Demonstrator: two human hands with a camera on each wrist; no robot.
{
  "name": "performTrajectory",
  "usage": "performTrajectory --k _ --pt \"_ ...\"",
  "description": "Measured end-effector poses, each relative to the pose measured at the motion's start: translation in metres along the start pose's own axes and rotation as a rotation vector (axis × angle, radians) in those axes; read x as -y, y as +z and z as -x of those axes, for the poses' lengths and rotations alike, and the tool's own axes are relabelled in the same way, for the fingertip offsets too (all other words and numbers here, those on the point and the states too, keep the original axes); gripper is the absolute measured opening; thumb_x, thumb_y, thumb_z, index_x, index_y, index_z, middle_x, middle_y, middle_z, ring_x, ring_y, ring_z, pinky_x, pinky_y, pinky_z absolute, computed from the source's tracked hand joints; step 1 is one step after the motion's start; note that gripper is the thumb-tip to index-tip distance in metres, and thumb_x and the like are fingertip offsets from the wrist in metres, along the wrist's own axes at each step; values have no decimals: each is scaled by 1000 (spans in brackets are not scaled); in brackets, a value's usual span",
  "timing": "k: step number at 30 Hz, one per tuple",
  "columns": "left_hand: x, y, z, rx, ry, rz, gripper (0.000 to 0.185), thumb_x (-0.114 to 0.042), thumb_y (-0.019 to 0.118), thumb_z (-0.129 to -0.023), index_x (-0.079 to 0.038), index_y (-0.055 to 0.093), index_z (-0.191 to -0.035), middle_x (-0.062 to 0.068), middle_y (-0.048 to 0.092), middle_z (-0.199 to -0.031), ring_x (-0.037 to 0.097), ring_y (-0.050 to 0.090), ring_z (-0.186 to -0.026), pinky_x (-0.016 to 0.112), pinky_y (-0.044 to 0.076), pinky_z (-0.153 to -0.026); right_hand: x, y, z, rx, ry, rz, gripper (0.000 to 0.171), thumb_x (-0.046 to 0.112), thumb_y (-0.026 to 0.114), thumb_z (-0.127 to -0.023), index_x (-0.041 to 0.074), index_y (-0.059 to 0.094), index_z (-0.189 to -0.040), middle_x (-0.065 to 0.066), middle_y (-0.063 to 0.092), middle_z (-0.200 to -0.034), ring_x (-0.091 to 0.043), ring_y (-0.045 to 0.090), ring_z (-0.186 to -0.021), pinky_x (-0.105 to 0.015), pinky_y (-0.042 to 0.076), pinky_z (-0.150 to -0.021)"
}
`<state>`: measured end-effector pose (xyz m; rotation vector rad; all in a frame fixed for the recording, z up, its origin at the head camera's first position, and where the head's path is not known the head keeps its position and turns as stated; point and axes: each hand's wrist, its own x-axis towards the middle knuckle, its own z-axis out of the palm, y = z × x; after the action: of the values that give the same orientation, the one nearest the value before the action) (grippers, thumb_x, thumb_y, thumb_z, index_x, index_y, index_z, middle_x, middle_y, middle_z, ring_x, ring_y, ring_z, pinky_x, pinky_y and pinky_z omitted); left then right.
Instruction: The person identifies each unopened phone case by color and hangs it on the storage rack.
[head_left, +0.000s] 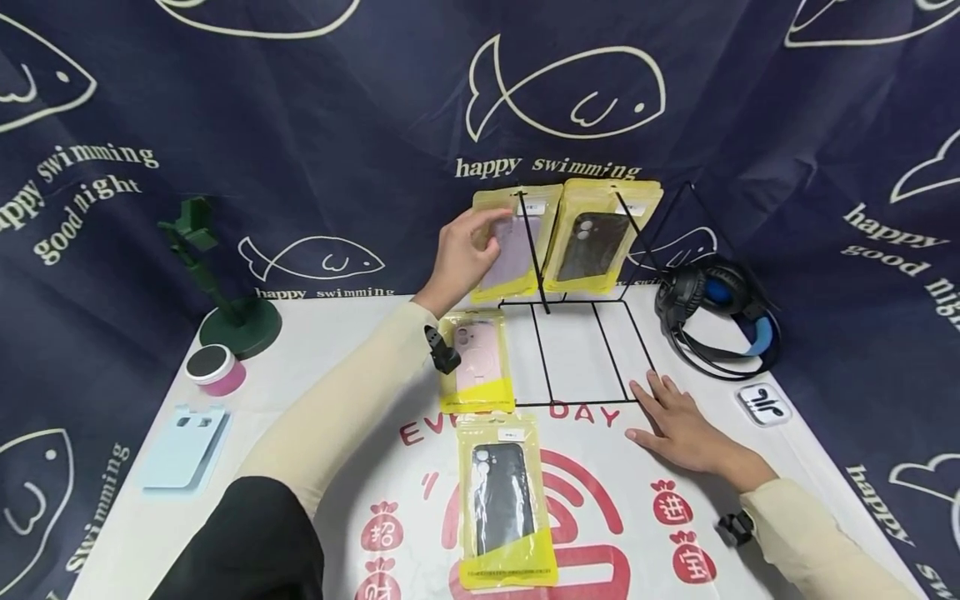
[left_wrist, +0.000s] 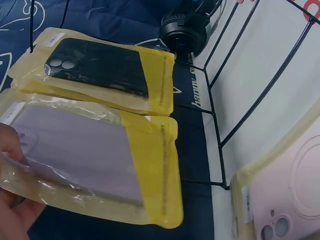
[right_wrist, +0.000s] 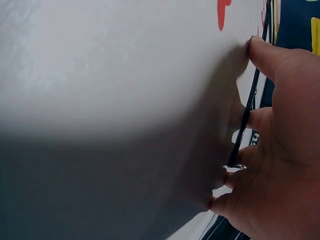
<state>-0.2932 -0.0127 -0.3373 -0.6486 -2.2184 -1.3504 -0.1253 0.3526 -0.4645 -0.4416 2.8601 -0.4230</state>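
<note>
Pinching the left side of a bagged lilac phone case [head_left: 510,267] between the curled thumb and fingers of the left hand [head_left: 461,258]. Upright there above the back edge of the table [head_left: 322,325], close before a navy fish-print cloth [head_left: 352,125], and crossed in front by the left of 2 prongs on a black wire display rack [head_left: 543,353]; whether threaded on it, cannot tell. Just to its right, at prong 2, a bagged dark phone case [head_left: 588,250].

Resting the right hand [head_left: 686,429] over the front right corner of the rack's base, fingers spread and gripping nothing. Bare white tabletop between the base wires. Overlapping the base's left side, a bagged pink phone case [head_left: 480,354]; nearer the table's front edge, a bagged black phone case [head_left: 502,500].

Along the left edge, a dark green stand [head_left: 240,329], a pink jar [head_left: 225,382] and a light blue folding phone stand [head_left: 176,454], with a broad gap before the left sleeve [head_left: 367,392]. Near the right edge, black-and-blue headphones [head_left: 681,300] and a white lettered case [head_left: 763,405], near the right hand but apart.
</note>
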Motion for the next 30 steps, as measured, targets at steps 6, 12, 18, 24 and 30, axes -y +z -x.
performTrajectory --k 6,12,18,24,30 --pt "3 -4 6 -19 -14 -31 32 1 63 -86 -10 76 -113 8 70 -111 21 58 -91 29 45 -79 0 2 -1 0 1 13 86 49 62 -94 0 29 -156 -35 14 -162 -59 13 -147 -77 13 -112" --pt "9 -10 16 -120 -26 -106 27 2 61 -85 -7 77 -105 11 64 -122 25 59 -114 34 47 -97 2 2 -3 1 2 -5 86 49 62 -94 0 29 -156 -35 12 -162 -58 11 -148 -76 11 -113" --pt "12 -19 39 -245 14 -95 20 4 59 -82 -4 77 -89 11 69 -106 24 63 -102 31 49 -92 2 2 -4 9 0 -13 86 49 61 -95 1 28 -157 -34 11 -163 -58 10 -148 -76 10 -113" --pt "14 -23 75 47 -54 -70 20 3 58 -84 -4 77 -84 9 74 -84 17 62 -70 20 48 -65 2 -4 -4 12 5 -12 86 48 62 -95 0 27 -157 -34 12 -162 -58 9 -148 -76 9 -113" --pt "15 -30 116 490 -157 -224 21 -7 60 -90 -5 76 -103 6 76 -93 14 63 -76 24 52 -69 1 -1 -3 11 -3 -8 85 47 62 -94 -1 28 -156 -35 12 -162 -60 10 -147 -77 11 -112"
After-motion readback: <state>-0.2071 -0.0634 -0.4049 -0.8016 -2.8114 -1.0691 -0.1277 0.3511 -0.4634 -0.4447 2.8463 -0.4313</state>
